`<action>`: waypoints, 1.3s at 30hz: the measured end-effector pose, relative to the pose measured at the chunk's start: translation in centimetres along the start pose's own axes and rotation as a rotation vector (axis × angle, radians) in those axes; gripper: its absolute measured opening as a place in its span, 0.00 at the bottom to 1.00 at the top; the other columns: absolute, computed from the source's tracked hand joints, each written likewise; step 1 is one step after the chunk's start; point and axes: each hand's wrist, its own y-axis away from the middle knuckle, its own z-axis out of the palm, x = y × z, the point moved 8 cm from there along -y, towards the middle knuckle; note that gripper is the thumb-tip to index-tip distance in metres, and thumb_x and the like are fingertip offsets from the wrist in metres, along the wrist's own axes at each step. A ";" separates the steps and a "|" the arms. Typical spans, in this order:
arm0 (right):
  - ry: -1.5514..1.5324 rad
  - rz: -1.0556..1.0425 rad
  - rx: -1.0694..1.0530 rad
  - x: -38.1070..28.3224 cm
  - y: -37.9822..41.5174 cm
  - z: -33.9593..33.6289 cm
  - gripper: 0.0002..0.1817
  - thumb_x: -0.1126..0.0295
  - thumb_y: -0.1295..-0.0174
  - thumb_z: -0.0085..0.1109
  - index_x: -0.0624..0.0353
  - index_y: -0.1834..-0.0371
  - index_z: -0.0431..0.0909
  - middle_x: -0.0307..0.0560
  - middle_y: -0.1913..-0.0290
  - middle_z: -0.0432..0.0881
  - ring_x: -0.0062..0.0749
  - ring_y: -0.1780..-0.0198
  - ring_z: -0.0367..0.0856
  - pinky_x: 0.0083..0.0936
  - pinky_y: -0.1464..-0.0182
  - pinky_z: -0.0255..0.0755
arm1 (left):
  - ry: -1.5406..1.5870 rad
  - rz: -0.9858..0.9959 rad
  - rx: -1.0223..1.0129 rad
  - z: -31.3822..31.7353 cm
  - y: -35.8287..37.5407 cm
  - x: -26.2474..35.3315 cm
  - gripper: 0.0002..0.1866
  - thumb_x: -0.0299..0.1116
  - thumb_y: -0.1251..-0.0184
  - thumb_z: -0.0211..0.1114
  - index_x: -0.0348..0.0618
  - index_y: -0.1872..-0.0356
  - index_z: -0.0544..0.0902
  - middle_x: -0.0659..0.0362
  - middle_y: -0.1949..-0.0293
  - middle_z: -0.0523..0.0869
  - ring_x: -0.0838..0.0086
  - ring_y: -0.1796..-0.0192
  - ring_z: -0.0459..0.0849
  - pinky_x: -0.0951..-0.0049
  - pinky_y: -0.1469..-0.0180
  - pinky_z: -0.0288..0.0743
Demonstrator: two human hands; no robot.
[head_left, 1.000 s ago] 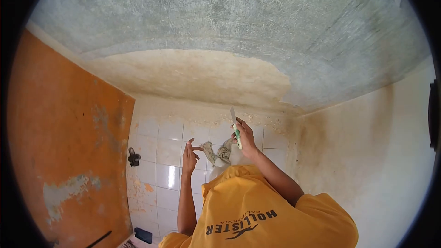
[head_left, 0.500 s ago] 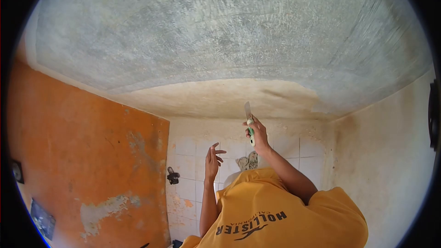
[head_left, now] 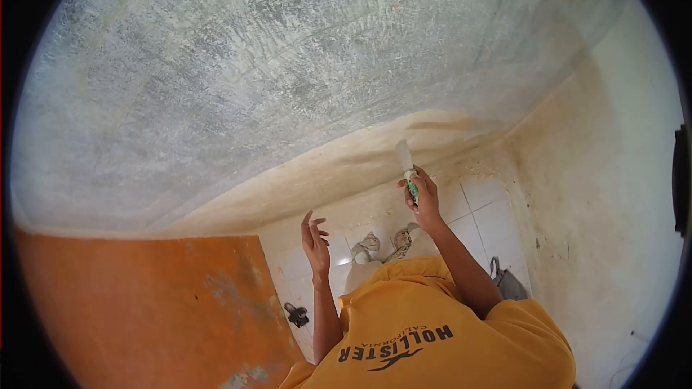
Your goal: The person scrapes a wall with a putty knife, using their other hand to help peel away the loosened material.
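My right hand [head_left: 424,196] is wrapped round the green and white handle of a putty knife [head_left: 405,158], its wide metal blade pointing up toward the wall. A short gap seems to separate the blade from the pale lower strip [head_left: 346,166] of the wall, though contact cannot be ruled out. Above that strip the wall has a rough grey surface [head_left: 274,65]. Held out over the floor, my left hand [head_left: 316,242] is empty with its fingers apart.
An orange wall [head_left: 144,295] with chipped paint stands on the left, a stained pale wall [head_left: 598,194] on the right. On the tiled floor [head_left: 490,227] lie a dark object [head_left: 296,315] and a grey object with a handle [head_left: 512,286].
The view has turned and shifted right, bringing the grey object into sight. My right hand with the putty knife has moved slightly right and up; my left hand has moved left and up.
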 end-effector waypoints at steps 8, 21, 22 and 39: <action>-0.154 -0.132 0.173 0.9 1.2 11.1 0.21 0.58 0.18 0.51 0.47 0.27 0.68 0.36 0.64 0.76 0.13 0.81 0.59 0.13 0.81 0.54 | -0.170 0.399 0.146 -7.2 -7.3 6.1 0.29 0.35 0.17 0.57 0.45 0.19 0.62 0.49 0.24 0.62 0.60 0.37 0.75 0.61 0.42 0.77; -0.316 -0.272 0.628 2.6 -0.3 18.6 0.15 0.56 0.19 0.53 0.50 0.38 0.74 0.31 0.74 0.67 0.13 0.80 0.58 0.18 0.82 0.50 | -0.313 0.716 0.059 -7.1 -11.5 10.3 0.45 0.36 0.21 0.60 0.41 0.15 0.41 0.35 0.18 0.22 0.35 0.16 0.24 0.40 0.18 0.40; -0.318 -0.268 0.614 2.5 -0.7 18.9 0.16 0.57 0.19 0.53 0.51 0.36 0.74 0.31 0.74 0.67 0.13 0.80 0.58 0.18 0.81 0.50 | -0.338 0.723 0.049 -6.8 -11.9 10.0 0.45 0.36 0.21 0.60 0.40 0.15 0.40 0.34 0.18 0.21 0.34 0.17 0.22 0.39 0.18 0.38; -0.200 -0.289 0.587 3.3 -0.2 21.1 0.20 0.57 0.20 0.52 0.55 0.32 0.72 0.31 0.76 0.67 0.13 0.81 0.59 0.19 0.83 0.51 | -0.416 0.732 -0.087 -7.0 -12.9 9.1 0.49 0.34 0.25 0.63 0.41 0.15 0.39 0.28 0.20 0.24 0.26 0.19 0.24 0.40 0.18 0.43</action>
